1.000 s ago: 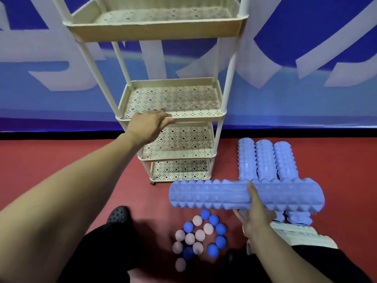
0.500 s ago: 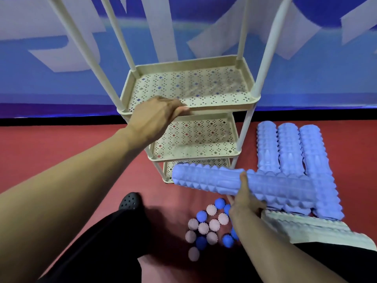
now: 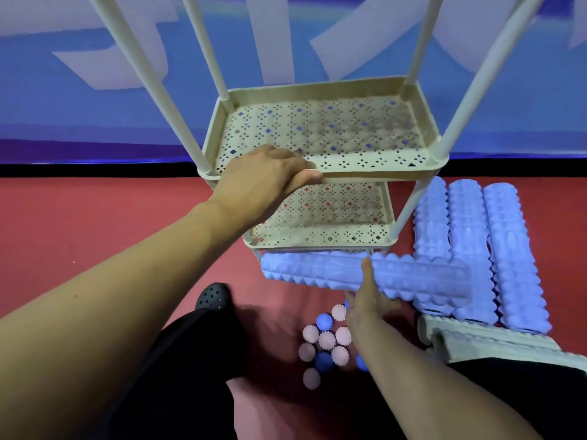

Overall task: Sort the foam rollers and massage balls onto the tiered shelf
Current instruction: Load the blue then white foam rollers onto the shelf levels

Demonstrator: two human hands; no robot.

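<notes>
Looking at how things lie, this job is basically just getting started. Both tiers of the shelf (image 3: 374, 176) that I can see properly are bare, and a lower tier peeking out behind the lifted roller is too hidden to judge. So nothing sorted yet, as far as I can tell.

Still on the red floor (image 3: 95, 233): three blue rollers (image 3: 470, 249) lying side by side to the right of the shelf, at least one pale roller (image 3: 482, 339) near the right edge by the person's leg, and a little cluster of pink and blue spiky balls (image 3: 327, 339) on the near side, just in front of the shelf.

The left hand (image 3: 263, 182) reaches out with a straight arm and grips the near rim of the upper visible tier, thumb hooked under the edge, probably steadying it. The right hand (image 3: 370, 300) grasps one blue roller (image 3: 365, 274) from below around its middle, thumb up over the top, holding it crosswise off the floor just in front of the lowest tiers. My guess is it goes onto a shelf next, then everything else follows.
</notes>
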